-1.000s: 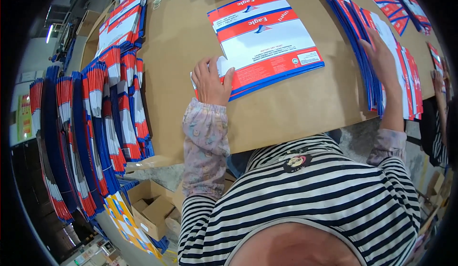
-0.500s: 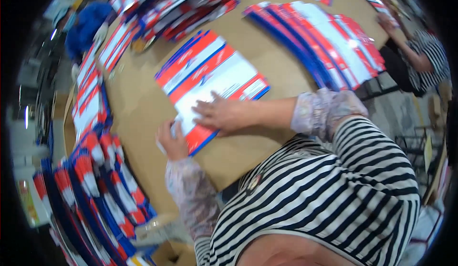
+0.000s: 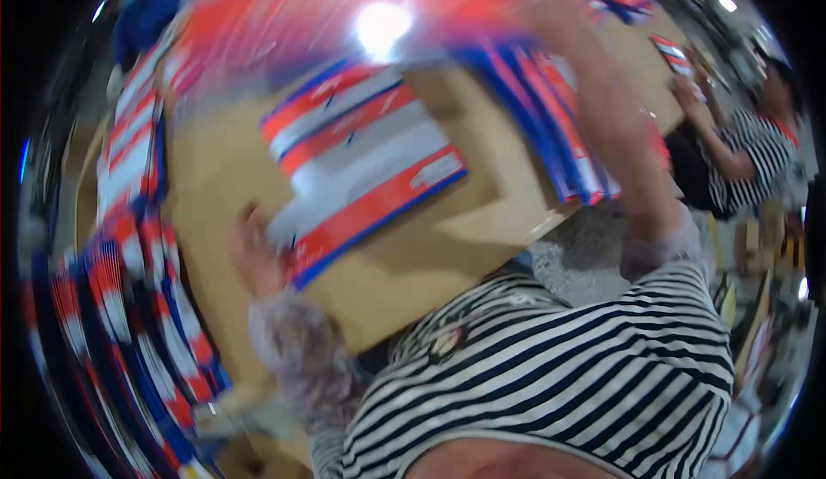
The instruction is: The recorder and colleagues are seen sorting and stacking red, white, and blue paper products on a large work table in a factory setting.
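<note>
Plainly, flat packet (image 3: 366,169): centre of frame on the brown worktop (image 3: 413,273); looks thin, light, glossy, likely slippery.
Hold: by its edges.
Left hand (image 3: 254,255): pressed on the packet's lower-left corner.
Right hand: blurred at the top, state unclear.
Room: packet rows (image 3: 129,307) crowd the left; worktop edge lies just below.

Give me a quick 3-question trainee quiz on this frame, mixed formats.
1. True or false: the left hand rests at the edge of the red, white and blue printed sheet.
2. The table surface is: A brown, B green, C black.
3. Where does the right arm reach?

Key: 1 true. 2 A. 3 Up and away over the fanned sheets; its hand is blurred out.
</note>
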The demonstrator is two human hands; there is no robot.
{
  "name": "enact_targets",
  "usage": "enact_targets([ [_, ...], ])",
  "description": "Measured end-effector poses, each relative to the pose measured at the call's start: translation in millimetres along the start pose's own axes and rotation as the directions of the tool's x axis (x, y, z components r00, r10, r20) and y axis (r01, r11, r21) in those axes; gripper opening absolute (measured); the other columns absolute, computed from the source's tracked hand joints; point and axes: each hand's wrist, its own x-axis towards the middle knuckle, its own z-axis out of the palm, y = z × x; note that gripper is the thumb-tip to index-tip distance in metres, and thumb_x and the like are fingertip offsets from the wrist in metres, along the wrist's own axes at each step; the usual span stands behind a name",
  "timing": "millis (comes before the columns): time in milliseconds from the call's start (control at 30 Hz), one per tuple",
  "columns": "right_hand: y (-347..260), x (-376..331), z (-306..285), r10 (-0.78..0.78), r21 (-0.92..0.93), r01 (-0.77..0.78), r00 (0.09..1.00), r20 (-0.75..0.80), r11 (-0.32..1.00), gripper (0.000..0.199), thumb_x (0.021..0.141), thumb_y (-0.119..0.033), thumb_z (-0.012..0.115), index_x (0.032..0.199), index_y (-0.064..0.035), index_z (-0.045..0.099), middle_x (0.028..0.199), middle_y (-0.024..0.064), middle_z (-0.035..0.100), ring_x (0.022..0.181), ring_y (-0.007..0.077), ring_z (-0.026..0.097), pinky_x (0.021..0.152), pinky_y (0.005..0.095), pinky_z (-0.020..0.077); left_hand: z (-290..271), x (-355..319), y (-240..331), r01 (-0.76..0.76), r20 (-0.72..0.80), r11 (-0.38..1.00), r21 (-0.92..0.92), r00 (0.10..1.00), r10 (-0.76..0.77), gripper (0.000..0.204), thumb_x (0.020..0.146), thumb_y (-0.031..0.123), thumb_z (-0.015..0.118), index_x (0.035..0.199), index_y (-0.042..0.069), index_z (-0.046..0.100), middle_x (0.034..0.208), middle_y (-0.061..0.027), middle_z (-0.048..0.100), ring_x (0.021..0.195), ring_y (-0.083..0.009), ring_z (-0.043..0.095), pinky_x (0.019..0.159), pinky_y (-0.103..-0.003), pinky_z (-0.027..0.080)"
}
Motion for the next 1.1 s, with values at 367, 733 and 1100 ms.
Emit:
enact_targets([
  [367,85,-109,96,0.689,-0.272,-0.634,0.644,0.333,0.724,0.042,0.091,-0.012,0.049,0.131,0.0022,0.046,0.125,0.0258,0.054,0.116,0.0403,0.051,0.099,0.0415,0.0405,23,-15,-24,-0.407,0.335,0.742,0.533,0.907,0.257,0.096,0.054,0.057,0.082,0.128,0.005,0.048,0.127,-0.0143,0.043,0.122,-0.0339,0.036,0.104,-0.046,0.025],
  [733,-80,-35,192,-0.194,0.317,-0.017,0.761,0.619,0.948,0.091,0.069,-0.033,0.078,0.145,-0.0128,0.031,0.15,0.015,0.028,0.14,0.0306,0.025,0.112,0.0493,0.0241,18,-7,-12,-0.443,0.435,0.723,0.53,0.874,0.217,0.116,0.035,0.05,0.09,0.128,0.002,0.04,0.126,-0.0153,0.042,0.124,-0.034,0.034,0.105,-0.047,0.023],
  [1100,-90,-44,216,-0.283,0.203,0.205,0.804,0.523,0.957,0.075,0.081,-0.05,0.062,0.137,-0.0053,0.04,0.141,0.0204,0.037,0.132,0.0356,0.035,0.104,0.0527,0.0329,13,-8,-21,-0.52,0.386,0.751,0.406,0.843,0.375,0.096,0.042,0.049,0.089,0.116,0.005,0.046,0.114,-0.0126,0.05,0.114,-0.0312,0.044,0.1,-0.045,0.027],
])
